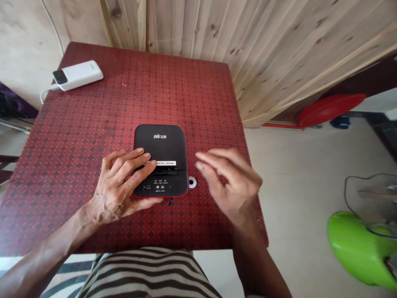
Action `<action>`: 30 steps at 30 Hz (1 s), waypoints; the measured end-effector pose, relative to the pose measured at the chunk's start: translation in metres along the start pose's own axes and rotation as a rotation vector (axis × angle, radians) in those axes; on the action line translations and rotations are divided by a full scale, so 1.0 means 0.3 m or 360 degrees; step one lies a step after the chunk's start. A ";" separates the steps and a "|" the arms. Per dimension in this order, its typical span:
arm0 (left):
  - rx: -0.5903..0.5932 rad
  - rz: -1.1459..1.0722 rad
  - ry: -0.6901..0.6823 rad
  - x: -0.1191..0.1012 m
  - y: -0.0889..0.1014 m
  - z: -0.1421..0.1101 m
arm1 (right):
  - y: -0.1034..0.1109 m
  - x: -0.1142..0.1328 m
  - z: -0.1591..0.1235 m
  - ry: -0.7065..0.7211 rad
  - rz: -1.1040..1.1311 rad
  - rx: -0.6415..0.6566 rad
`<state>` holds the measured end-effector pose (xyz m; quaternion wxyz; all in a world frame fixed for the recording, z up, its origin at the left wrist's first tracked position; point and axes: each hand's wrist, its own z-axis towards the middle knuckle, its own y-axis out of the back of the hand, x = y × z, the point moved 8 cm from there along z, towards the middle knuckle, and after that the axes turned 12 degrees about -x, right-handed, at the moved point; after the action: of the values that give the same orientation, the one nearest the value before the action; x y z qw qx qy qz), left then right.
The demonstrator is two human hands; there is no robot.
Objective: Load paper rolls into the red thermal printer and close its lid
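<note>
1. While the left hand lies palm-down, wrist low near the bench's near edge, its fingers spread across the lower half of the black device; its thumb runs along the device's near edge; the grip looks half closed, but I cannot tell whether it has firm hold.
2. Right hand hovers just beside the device, palm down, fingers loosely curled; its grip is open, holding nothing.
3. Device lies flat mid-bench; a white disc sits just off its right edge.
4. White power bank lies at the far left corner, cable attached; a red basin and green fan stand on the floor, right of the bench.
</note>
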<state>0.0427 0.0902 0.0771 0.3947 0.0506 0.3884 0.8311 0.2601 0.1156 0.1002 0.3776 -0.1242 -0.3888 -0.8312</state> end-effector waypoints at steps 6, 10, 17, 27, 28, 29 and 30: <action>-0.0013 -0.0057 0.0006 0.006 0.000 0.002 | -0.035 -0.249 -0.077 -0.0340 0.0038 0.0009; -0.0041 -0.0101 0.0032 0.009 0.003 -0.007 | -0.104 -0.336 -0.156 -0.0487 0.0088 0.0044; -0.0282 0.0100 0.0158 0.028 0.089 -0.109 | -0.134 -0.375 -0.183 -0.0577 0.0036 0.0104; -0.0244 0.0191 0.0133 0.018 0.043 -0.192 | -0.135 -0.381 -0.181 -0.0626 0.0016 0.0104; -0.0235 0.0181 0.0143 0.018 0.042 -0.190 | -0.135 -0.380 -0.180 -0.0628 0.0018 0.0107; -0.0228 0.0164 0.0154 0.018 0.041 -0.188 | -0.135 -0.380 -0.180 -0.0631 0.0018 0.0110; -0.0221 0.0146 0.0166 0.019 0.040 -0.186 | -0.134 -0.379 -0.180 -0.0634 0.0017 0.0109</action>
<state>0.0096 0.0556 0.0455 0.3382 -0.0026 0.3470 0.8748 0.3134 0.1527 -0.0149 0.3016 -0.2752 -0.4832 -0.7745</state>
